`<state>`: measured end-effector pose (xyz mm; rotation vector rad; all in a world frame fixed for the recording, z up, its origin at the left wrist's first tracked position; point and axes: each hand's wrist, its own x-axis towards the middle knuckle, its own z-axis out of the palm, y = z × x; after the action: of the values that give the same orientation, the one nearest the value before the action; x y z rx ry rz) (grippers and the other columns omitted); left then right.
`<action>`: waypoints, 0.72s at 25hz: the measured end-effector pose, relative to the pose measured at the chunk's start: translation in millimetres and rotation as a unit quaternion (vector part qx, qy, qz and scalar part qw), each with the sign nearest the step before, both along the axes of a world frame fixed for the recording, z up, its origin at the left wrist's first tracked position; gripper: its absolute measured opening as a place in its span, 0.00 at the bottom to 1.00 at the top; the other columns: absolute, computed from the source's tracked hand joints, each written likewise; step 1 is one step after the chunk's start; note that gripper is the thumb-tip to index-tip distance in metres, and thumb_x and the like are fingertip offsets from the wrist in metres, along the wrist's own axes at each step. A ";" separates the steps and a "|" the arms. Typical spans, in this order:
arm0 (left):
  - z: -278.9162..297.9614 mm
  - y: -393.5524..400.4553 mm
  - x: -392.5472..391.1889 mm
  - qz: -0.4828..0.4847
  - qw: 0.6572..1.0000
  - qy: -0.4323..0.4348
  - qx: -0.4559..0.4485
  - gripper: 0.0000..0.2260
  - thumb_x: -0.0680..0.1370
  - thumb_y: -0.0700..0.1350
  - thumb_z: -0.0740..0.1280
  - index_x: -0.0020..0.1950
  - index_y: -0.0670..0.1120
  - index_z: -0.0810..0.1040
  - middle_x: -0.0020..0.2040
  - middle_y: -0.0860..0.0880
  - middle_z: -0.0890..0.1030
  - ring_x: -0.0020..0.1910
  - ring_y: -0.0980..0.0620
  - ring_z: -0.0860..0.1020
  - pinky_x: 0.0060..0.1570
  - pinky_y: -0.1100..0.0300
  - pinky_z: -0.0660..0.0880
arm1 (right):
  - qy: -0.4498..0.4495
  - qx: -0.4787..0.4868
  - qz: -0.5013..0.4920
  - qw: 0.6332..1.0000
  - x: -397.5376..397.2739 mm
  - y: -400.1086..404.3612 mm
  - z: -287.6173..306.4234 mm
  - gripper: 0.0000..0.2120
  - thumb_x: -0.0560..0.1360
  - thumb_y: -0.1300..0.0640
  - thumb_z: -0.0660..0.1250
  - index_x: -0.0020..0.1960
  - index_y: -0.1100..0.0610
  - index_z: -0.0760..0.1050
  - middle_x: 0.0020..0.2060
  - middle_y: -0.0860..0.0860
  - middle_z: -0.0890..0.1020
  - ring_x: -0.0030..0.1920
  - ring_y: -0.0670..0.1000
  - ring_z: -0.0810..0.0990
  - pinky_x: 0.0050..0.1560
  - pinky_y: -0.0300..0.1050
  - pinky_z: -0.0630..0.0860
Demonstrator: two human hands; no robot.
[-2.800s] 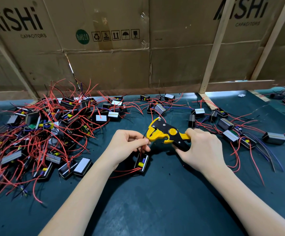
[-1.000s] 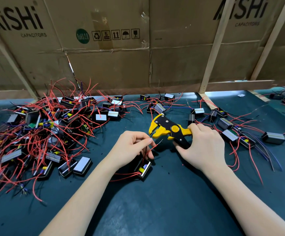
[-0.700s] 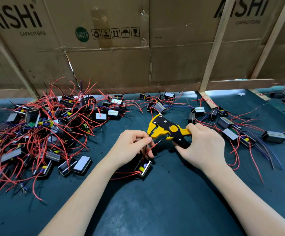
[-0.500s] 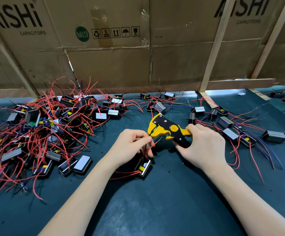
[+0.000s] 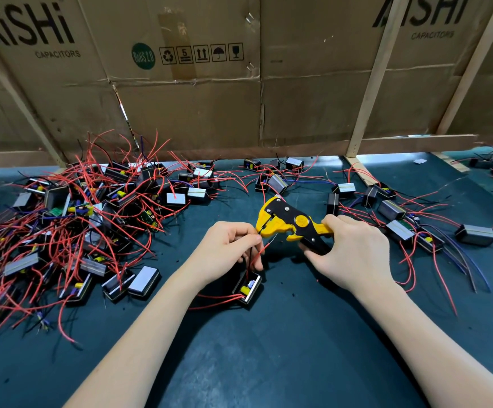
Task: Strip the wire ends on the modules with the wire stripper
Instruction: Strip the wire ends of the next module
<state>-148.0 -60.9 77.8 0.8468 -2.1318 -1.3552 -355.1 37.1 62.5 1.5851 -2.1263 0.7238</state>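
My right hand (image 5: 349,254) grips the handles of a yellow and black wire stripper (image 5: 286,223), whose jaws point left. My left hand (image 5: 229,248) pinches a thin wire end right at those jaws. A red wire (image 5: 264,248) with a bare tip sticks out just below the stripper. Both wires lead down to a small black module (image 5: 248,288) lying on the dark mat below my left hand.
A big tangle of modules with red wires (image 5: 71,225) covers the left of the mat. More modules (image 5: 398,231) with red and blue wires lie at the right. Cardboard sheets (image 5: 195,92) and wooden slats (image 5: 369,92) wall off the back.
Earlier the stripper's jaws were at my left fingertips, then the stripper lifted away with a red wire end free below it. My left hand now holds another wire end at the jaws.
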 end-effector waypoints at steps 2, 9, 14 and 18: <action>0.1 -0.3 -0.1 0.000 1.000 0.002 0.001 0.12 0.81 0.40 0.61 0.40 0.39 0.78 0.31 0.45 0.83 0.31 0.55 0.77 0.35 0.66 0.71 | -0.012 0.013 0.003 1.000 0.2 -0.3 0.1 0.20 0.63 0.40 0.76 0.38 0.55 0.74 0.32 0.50 0.78 0.37 0.60 0.79 0.35 0.43 0.64; 1.6 -1.5 1.9 -0.002 1.000 0.010 0.004 0.12 0.80 0.38 0.61 0.38 0.39 0.79 0.31 0.45 0.83 0.30 0.55 0.77 0.34 0.66 0.70 | -0.026 0.027 0.004 0.999 6.2 1.0 0.7 0.20 0.65 0.41 0.74 0.38 0.56 0.75 0.33 0.53 0.79 0.38 0.62 0.79 0.36 0.45 0.64; 0.9 -2.3 1.7 -0.003 1.000 0.012 0.010 0.12 0.80 0.38 0.61 0.39 0.37 0.78 0.31 0.44 0.83 0.31 0.55 0.77 0.35 0.65 0.70 | -0.029 0.045 -0.004 0.999 9.7 0.5 1.9 0.19 0.67 0.42 0.74 0.37 0.57 0.74 0.32 0.55 0.80 0.37 0.62 0.79 0.35 0.45 0.62; 3.5 -0.9 2.8 -0.019 0.999 0.036 0.007 0.12 0.81 0.39 0.61 0.40 0.36 0.78 0.32 0.44 0.84 0.31 0.54 0.78 0.35 0.66 0.70 | -0.031 0.008 -0.009 0.999 7.9 3.8 2.5 0.20 0.63 0.47 0.79 0.32 0.59 0.73 0.27 0.56 0.78 0.32 0.63 0.77 0.34 0.45 0.62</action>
<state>-145.3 -61.8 81.2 0.7557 -2.0961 -1.4009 -347.2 41.0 65.0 1.5688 -2.1929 0.7599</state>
